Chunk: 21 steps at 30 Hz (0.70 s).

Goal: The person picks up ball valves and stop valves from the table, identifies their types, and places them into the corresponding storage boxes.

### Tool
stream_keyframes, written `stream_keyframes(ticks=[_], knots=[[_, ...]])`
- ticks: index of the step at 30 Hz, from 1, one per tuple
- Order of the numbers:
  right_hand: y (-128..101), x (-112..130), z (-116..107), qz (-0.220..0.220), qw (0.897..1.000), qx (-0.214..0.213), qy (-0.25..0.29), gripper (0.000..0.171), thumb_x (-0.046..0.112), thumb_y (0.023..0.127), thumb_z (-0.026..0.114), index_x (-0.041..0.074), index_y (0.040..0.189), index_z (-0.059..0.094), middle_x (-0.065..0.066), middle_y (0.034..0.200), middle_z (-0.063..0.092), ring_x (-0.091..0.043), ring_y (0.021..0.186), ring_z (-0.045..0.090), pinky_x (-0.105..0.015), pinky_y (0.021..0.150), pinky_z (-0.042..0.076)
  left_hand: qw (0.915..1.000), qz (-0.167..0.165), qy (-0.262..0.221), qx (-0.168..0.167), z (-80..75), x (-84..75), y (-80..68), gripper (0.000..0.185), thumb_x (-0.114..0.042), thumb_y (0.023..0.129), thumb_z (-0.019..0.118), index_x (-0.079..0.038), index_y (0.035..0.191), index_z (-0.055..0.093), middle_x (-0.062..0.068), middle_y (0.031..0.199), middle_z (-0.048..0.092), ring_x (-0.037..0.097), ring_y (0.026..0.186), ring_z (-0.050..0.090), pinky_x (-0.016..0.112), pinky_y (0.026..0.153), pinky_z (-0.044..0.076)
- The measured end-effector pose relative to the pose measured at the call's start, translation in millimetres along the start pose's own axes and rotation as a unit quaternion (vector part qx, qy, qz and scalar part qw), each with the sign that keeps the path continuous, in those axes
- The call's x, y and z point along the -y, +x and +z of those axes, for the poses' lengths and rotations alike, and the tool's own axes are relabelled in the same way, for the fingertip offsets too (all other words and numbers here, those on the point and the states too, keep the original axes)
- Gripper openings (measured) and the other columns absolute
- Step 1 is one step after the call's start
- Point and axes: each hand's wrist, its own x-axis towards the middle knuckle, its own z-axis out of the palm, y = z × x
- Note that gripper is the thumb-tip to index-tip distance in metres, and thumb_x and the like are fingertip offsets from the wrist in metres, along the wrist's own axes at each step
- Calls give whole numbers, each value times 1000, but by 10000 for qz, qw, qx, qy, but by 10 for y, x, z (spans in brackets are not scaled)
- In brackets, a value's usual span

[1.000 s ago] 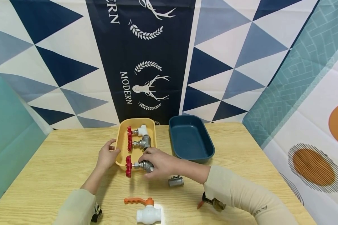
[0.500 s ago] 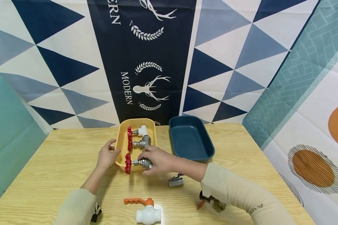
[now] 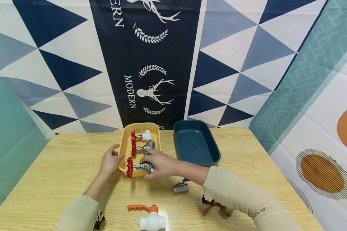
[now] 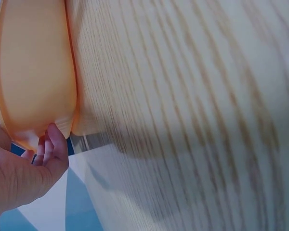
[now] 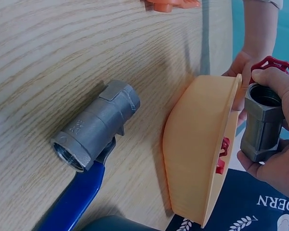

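My right hand (image 3: 159, 163) grips a metal gate valve (image 5: 263, 122) by its body, its red handwheel (image 3: 129, 167) pointing left over the near end of the yellow tray (image 3: 124, 134). Thumb and fingers wrap the valve from both sides in the right wrist view. On the tray's left wall, my left hand (image 3: 111, 159) pinches the rim, fingertips (image 4: 57, 132) against the outer side. Inside the tray lie two more red-wheeled valves, a white plastic one (image 3: 146, 135) at the back and a metal one (image 3: 149, 146) in front of it.
A dark blue tray (image 3: 195, 144) stands to the right. On the wooden table lie a steel ball valve (image 3: 180, 188) with a blue lever, a white ball valve (image 3: 152, 221) with an orange handle, and a brass valve (image 3: 225, 211) with a red handle, partly behind the right sleeve.
My right hand has carried the gate valve slightly left and away from me, further over the yellow tray's near end. My left hand has stayed on the rim.
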Motion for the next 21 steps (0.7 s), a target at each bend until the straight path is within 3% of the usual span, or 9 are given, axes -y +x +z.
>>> stream_keyframes(ticks=[16, 21], knots=[[76, -62, -10, 52, 10000, -3, 85, 49, 32, 80, 72, 12, 122, 58, -5, 117, 54, -11, 99, 49, -18, 82, 45, 10000, -17, 20, 4, -6, -10, 3, 51, -10, 90, 52, -4, 139, 40, 25, 112, 52, 30, 88, 60, 25, 62, 53], [120, -70, -32, -2, 10000, -73, 3, 49, 31, 80, 72, 12, 122, 58, -5, 118, 54, -12, 102, 50, -21, 86, 45, 10000, -50, -25, 19, 3, -1, 13, 51, -10, 90, 52, -5, 139, 39, 24, 112, 52, 30, 89, 60, 27, 64, 55]])
